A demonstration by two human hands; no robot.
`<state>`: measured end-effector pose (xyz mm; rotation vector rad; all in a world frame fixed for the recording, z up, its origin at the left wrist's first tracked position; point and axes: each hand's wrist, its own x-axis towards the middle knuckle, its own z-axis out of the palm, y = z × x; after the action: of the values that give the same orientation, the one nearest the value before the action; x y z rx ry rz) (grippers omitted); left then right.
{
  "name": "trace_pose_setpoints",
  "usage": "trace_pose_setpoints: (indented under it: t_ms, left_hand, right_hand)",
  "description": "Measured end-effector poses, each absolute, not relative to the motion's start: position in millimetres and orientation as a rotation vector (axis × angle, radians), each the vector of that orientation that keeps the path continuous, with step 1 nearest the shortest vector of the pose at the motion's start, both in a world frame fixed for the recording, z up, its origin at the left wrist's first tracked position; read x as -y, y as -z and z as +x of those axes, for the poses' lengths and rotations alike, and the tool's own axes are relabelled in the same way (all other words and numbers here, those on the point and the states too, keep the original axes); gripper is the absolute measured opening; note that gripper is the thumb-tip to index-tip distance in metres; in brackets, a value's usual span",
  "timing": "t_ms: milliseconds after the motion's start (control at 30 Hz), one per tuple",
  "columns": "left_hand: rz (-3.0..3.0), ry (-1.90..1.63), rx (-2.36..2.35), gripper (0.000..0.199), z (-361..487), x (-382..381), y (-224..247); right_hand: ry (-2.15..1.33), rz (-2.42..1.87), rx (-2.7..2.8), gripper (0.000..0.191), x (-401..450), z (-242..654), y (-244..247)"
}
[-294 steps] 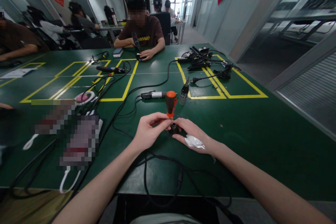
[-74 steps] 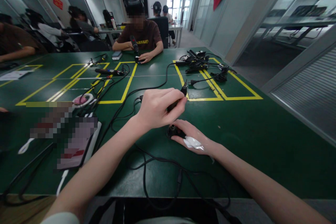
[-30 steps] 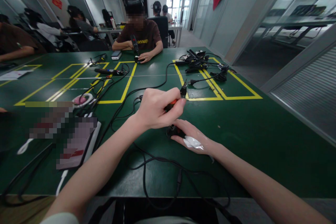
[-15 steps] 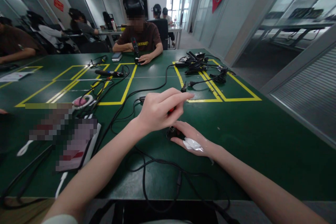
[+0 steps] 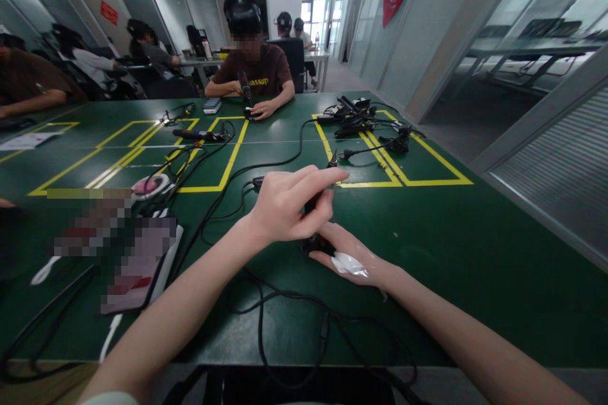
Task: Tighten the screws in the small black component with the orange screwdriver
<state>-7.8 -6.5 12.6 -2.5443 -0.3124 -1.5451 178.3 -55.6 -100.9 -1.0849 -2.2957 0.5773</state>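
Note:
My left hand point(image 5: 289, 202) is above the green table point(image 5: 456, 234), its fingers wrapped round a dark tool point(image 5: 311, 204) that stands roughly upright and is mostly hidden. Below it, my right hand point(image 5: 346, 250) rests on its side with thumb and fingers round a small black round part point(image 5: 310, 244) under the tool's lower end. A crumpled piece of clear plastic or tape point(image 5: 350, 263) lies on the right hand near the thumb. Just beyond the left hand is a dark pointed tip point(image 5: 334, 160).
Black cables point(image 5: 294, 296) loop in front of my hands. Two phones lie at left, the nearer one point(image 5: 137, 266) beside a white cable. A heap of black cords point(image 5: 351, 115) lies at back right. Across the table a person point(image 5: 256, 69) holds a tool.
My left hand has moved slightly down toward the round part, and its fingers have shifted on the tool. My right hand stays in place.

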Motion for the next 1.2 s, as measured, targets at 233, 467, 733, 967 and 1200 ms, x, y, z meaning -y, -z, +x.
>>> trace_pose_setpoints:
  t_ms: [233, 467, 733, 967, 1200]
  left_hand:
    - [-2.588, 1.471, 0.345, 0.012, -8.7, 8.5, -16.5]
    - [-2.662, 1.426, 0.335, 0.02, -11.7, 9.0, -17.1]
    - [-2.608, 1.451, 0.367, 0.023, -9.6, 7.9, -17.1]
    - [-2.698, 1.412, 0.386, 0.015, -10.7, 9.6, -18.6]
    - [-2.667, 1.512, 0.424, 0.023, -8.7, 12.5, -19.6]
  right_hand:
    - [-0.572, -1.104, 2.298, 0.027, 55.6, 178.9, 104.2]
    - [-0.559, -1.107, 2.311, 0.024, 54.8, 177.3, 102.1]
    - [-0.579, -1.122, 2.317, 0.027, 55.9, 177.4, 100.4]
    - [-0.582, -1.119, 2.308, 0.024, 56.4, 177.0, 98.4]
    - [-0.605, -1.121, 2.305, 0.027, 55.8, 178.3, 100.4]
